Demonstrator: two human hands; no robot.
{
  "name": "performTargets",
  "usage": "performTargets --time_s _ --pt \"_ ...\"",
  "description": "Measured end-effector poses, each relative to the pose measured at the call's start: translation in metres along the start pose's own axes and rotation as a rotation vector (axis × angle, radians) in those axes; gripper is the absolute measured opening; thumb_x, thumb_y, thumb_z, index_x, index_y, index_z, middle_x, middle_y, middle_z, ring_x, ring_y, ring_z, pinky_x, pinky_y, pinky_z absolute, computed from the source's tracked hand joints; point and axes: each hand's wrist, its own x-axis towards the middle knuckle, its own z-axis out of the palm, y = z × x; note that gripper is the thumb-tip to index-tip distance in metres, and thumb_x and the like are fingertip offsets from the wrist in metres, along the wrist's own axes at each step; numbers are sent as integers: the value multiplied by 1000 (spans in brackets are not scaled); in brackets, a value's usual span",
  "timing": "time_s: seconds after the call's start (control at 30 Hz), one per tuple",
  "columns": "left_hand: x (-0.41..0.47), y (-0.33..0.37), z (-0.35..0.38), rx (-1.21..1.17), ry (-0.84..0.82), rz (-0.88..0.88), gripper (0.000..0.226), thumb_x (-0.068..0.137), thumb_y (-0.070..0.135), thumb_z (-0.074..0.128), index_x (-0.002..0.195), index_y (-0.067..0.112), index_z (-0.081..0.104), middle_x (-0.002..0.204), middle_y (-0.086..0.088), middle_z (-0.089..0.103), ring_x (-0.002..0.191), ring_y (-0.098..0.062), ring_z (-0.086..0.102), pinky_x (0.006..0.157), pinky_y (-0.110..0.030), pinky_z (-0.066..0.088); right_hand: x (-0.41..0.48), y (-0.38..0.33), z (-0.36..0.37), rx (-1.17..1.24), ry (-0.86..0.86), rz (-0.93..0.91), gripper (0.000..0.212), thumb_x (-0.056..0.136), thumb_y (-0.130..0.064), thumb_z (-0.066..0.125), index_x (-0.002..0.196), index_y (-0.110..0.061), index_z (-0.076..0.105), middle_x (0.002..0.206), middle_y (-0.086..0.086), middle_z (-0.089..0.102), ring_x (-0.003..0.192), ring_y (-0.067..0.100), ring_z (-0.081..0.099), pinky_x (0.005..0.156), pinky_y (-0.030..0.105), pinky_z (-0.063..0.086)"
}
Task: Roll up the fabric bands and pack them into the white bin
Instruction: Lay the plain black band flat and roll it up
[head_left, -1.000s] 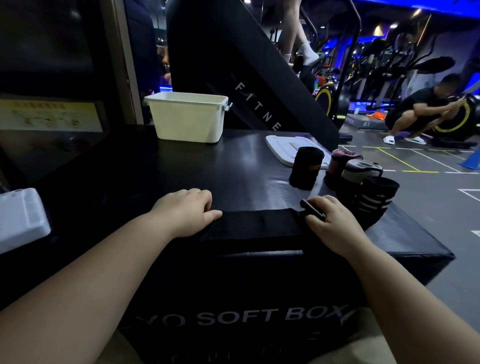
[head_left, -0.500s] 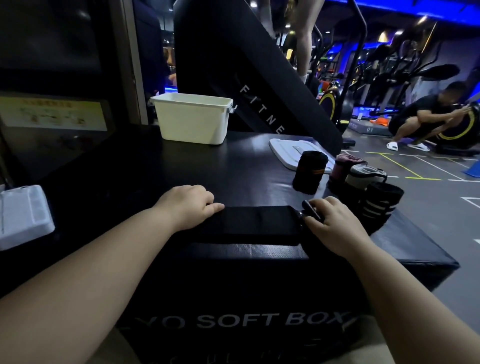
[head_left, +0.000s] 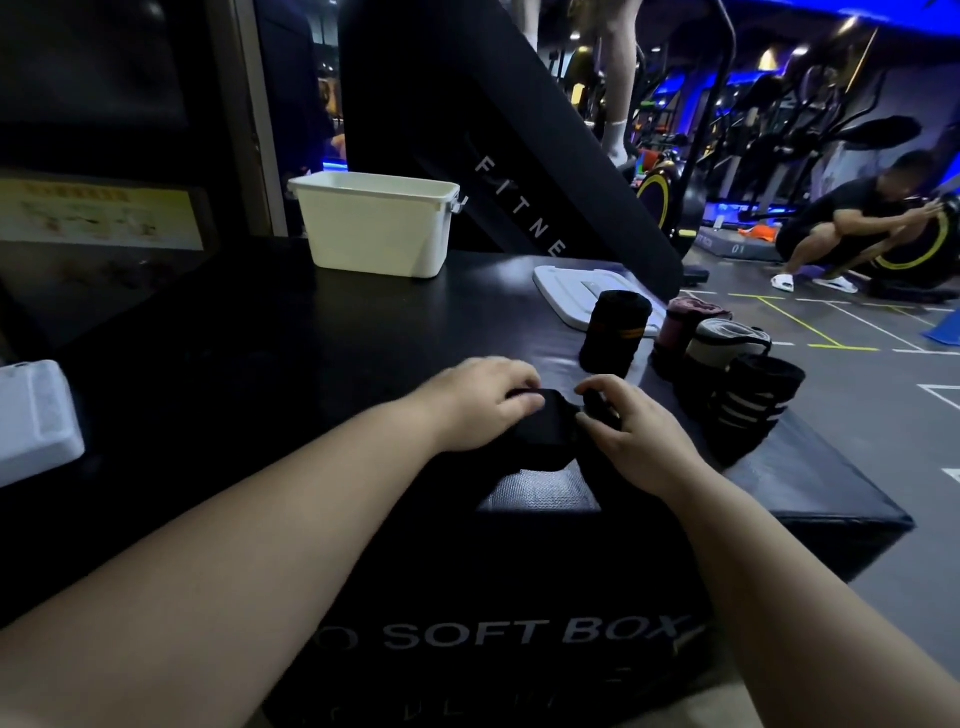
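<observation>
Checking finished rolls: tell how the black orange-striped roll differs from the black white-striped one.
The black orange-striped fabric roll carries one thin stripe and stands apart; the black white-striped fabric roll carries several stripes and stands beside the grey roll. Both stand rolled on the black soft box.

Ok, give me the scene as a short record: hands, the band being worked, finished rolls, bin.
left hand: grips the band, fingers curled over its left end
right hand: pinches the band's right end
band: black, bunched between the hands on the soft box, not yet a tight roll
rolls: four, upright, right of the hands, outside the bin
bin: white, at the box's far side, contents not visible
lid: white, flat, behind the rolls
</observation>
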Motion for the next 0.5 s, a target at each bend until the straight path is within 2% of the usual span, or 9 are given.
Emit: performTargets --time_s 0.13,0.23,0.33,0.43,0.5 --pt "2 12 20 119 -160 -26 52 99 54 37 148 37 32 150 12 40 140 -16 31 114 -42 24 -1 3 -1 75 29 1 28 90 -28 65 117 -27 59 104 -10 57 98 10 53 81 24 35" --pt "0 9 21 163 -174 -16 65 92 69 31 150 39 24 150 15 39 139 -14 27 114 -41 21 -2 3 -1 133 44 31 25 90 -23 63 114 -26 60 98 -11 56 96 12 54 82 27 38" --pt "-1 12 21 204 -195 -37 76 83 78 37 147 39 27 146 12 40 137 -17 28 113 -42 23 -1 4 -2 167 62 67 25 89 -18 60 111 -28 62 96 -9 57 95 15 55 82 30 40" --pt "1 18 22 225 -181 -58 71 87 72 42 146 34 30 151 8 33 140 -18 26 114 -42 21 -1 5 -1 188 79 85 26 89 -14 55 110 -28 63 97 -7 58 93 17 56 77 28 37" --pt "1 21 22 220 -190 -59 67 93 61 43 149 28 26 159 7 20 145 -17 20 115 -40 17 -3 5 0 209 74 86 30 86 -22 52 112 -32 61 95 -7 59 89 17 56 75 28 38"
